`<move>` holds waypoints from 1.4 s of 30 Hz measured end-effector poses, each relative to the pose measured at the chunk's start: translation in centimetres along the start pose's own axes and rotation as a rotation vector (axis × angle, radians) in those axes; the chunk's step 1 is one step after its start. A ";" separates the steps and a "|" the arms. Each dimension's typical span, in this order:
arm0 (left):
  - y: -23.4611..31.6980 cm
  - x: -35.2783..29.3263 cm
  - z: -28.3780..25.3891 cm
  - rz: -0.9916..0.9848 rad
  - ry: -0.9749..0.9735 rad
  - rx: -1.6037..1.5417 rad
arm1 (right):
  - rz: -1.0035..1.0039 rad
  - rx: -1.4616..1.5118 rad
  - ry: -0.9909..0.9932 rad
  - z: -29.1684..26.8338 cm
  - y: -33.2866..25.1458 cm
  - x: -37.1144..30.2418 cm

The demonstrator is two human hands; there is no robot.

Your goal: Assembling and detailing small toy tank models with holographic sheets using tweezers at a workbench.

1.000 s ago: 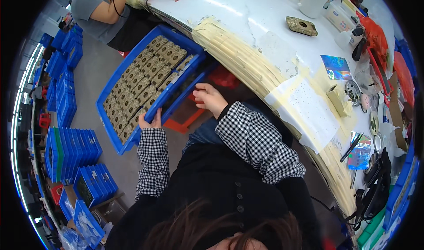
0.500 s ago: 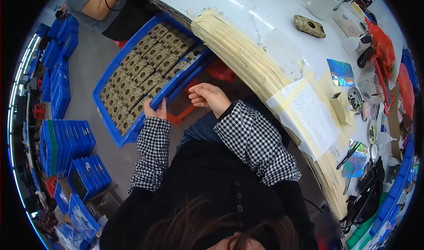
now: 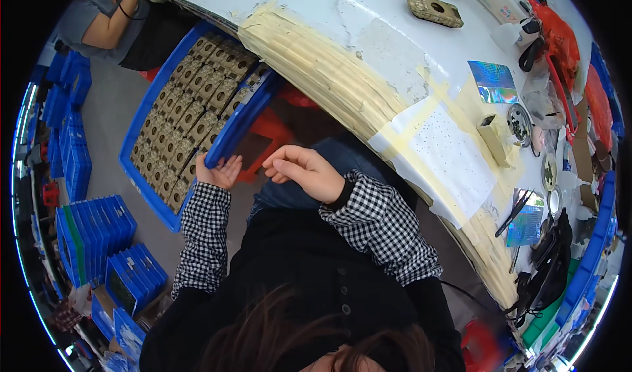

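A blue plastic tray [image 3: 143,199] on the left holds rows of tan, mottled blocks [image 3: 176,115], each with a dark round hole. At its near right corner is my left hand [image 3: 220,172], palm up, with the fingers spread and the thumb side against the rim. Nothing lies in that palm. My right hand [image 3: 308,172] hovers to the right of the tray, apart from it, over my lap. Its fingers are loosely curled together with the thumb along them, and no object shows in it.
The white worktable [image 3: 309,3] has a taped edge. On it lie a similar mottled block [image 3: 434,10], a dotted white sheet [image 3: 447,158], a small beige box [image 3: 495,138] and tweezers [image 3: 517,213]. Blue crates [image 3: 99,234] stand at left. Another person [image 3: 99,26] sits beyond the tray.
My left hand has loosened from the tray corner, its fingers now spread. My right hand has turned slightly, still curled. The view has shifted, so the table and tray appear further left.
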State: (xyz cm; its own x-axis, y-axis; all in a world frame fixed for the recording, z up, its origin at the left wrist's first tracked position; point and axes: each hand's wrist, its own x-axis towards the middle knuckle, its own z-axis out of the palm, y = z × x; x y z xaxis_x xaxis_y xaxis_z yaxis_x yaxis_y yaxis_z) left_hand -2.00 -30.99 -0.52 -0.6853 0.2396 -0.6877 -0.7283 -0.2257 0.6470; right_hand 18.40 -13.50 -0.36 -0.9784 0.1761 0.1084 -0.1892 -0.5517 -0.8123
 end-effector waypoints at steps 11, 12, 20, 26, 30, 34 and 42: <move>-2.0 -4.1 2.0 0.170 -0.409 1.092 | -0.173 -0.409 -0.076 -1.8 -4.0 -9.6; -1.8 -4.7 2.8 0.345 -0.495 1.263 | -0.154 -0.419 -0.095 -2.0 -4.8 -10.7; -0.3 2.7 7.3 1.649 -0.217 1.983 | -0.374 -0.566 -0.027 -2.9 -12.2 -20.1; 1.0 8.8 6.0 1.529 -0.036 2.160 | -0.534 -0.930 0.867 -2.5 -14.4 -29.5; 1.2 10.2 5.5 1.711 -0.146 2.188 | -0.188 -1.545 1.433 -3.4 -15.9 -30.5; 0.3 9.1 5.7 1.626 -0.065 2.195 | 0.083 -2.014 1.277 -5.1 -17.3 -30.3; -7.0 -3.2 11.1 1.751 -0.643 1.663 | 0.033 -2.125 1.201 -6.3 -16.8 -30.4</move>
State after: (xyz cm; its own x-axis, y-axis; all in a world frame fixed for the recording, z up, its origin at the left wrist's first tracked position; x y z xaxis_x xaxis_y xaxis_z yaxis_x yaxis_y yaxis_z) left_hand 5.29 -19.68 0.82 -0.0788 0.9123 0.4019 0.9952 0.0489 0.0843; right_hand 51.86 -4.47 6.38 -0.3906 0.7884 0.4752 0.8574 0.4995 -0.1238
